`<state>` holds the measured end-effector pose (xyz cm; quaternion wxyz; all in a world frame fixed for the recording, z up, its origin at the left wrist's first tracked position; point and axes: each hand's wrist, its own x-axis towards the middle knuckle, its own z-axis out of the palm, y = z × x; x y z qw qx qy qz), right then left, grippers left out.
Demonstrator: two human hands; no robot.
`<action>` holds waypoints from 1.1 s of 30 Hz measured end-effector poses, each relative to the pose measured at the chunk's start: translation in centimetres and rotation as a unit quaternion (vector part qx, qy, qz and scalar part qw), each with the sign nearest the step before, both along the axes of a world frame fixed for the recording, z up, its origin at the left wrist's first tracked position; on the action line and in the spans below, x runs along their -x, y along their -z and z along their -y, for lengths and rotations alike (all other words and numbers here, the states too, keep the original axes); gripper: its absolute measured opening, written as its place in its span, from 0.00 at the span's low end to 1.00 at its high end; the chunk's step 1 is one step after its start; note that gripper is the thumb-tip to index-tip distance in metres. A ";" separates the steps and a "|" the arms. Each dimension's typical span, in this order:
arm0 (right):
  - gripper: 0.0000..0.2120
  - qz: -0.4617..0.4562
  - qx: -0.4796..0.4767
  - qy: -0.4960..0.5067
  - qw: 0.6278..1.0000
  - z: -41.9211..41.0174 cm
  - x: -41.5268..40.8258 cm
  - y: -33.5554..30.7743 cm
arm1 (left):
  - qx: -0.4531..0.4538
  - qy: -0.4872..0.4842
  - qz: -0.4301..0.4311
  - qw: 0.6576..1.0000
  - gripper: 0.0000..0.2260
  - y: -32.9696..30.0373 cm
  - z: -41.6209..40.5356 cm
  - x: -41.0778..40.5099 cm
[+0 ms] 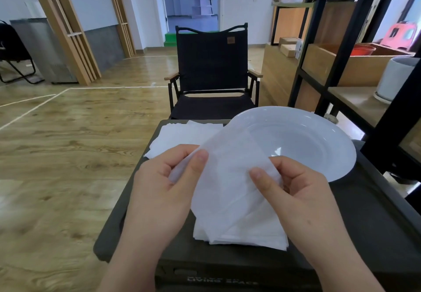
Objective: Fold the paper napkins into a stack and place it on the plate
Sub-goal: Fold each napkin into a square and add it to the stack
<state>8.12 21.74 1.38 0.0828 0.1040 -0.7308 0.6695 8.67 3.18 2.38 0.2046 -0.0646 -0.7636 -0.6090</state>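
A thin white paper napkin (pixel 227 173) is held up above the dark table (pixel 364 223). My left hand (pixel 166 184) pinches its upper left edge between thumb and fingers. My right hand (pixel 298 191) pinches its right edge the same way. Below the held napkin lies a stack of folded napkins (pixel 246 232) near the table's front. Several unfolded napkins (pixel 182 136) lie at the table's far left corner. A large white plate (pixel 319 136), with nothing on it, sits at the far right of the table.
A black folding chair (pixel 211 73) stands just behind the table. A black and wood shelf unit (pixel 355 63) rises close on the right, holding boxes and a white pot (pixel 396 77). Wooden floor spreads to the left.
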 end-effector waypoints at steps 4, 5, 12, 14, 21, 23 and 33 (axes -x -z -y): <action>0.11 -0.019 0.005 -0.027 0.999 -0.2 0.1 0.1 | -0.004 -0.049 -0.010 0.999 0.07 -0.3 -0.2 0.0; 0.14 -0.023 0.010 -0.039 0.999 -0.3 0.1 0.1 | -0.013 -0.053 -0.002 0.998 0.08 -0.4 -0.3 -0.1; 0.33 -0.111 -0.016 -0.119 0.987 -1.1 -0.2 -0.2 | -0.100 0.001 0.154 0.983 0.11 0.0 -0.1 0.0; 0.28 -0.129 -0.030 -0.122 0.984 -1.0 -0.5 -0.4 | -0.110 0.044 0.209 0.971 0.12 0.2 0.0 0.1; 0.06 -0.133 -0.101 -0.015 0.986 -0.3 -0.8 -1.0 | -0.033 0.101 0.279 0.954 0.12 0.1 -0.6 -0.1; 0.08 -0.133 -0.121 0.017 0.984 -0.2 -0.7 -1.2 | 0.004 0.062 0.239 0.969 0.18 0.2 -1.0 -0.1; 0.15 -0.064 -0.080 0.118 0.988 -0.9 -0.1 -1.2 | 0.100 0.101 -0.008 0.990 0.17 -0.6 -1.2 -0.8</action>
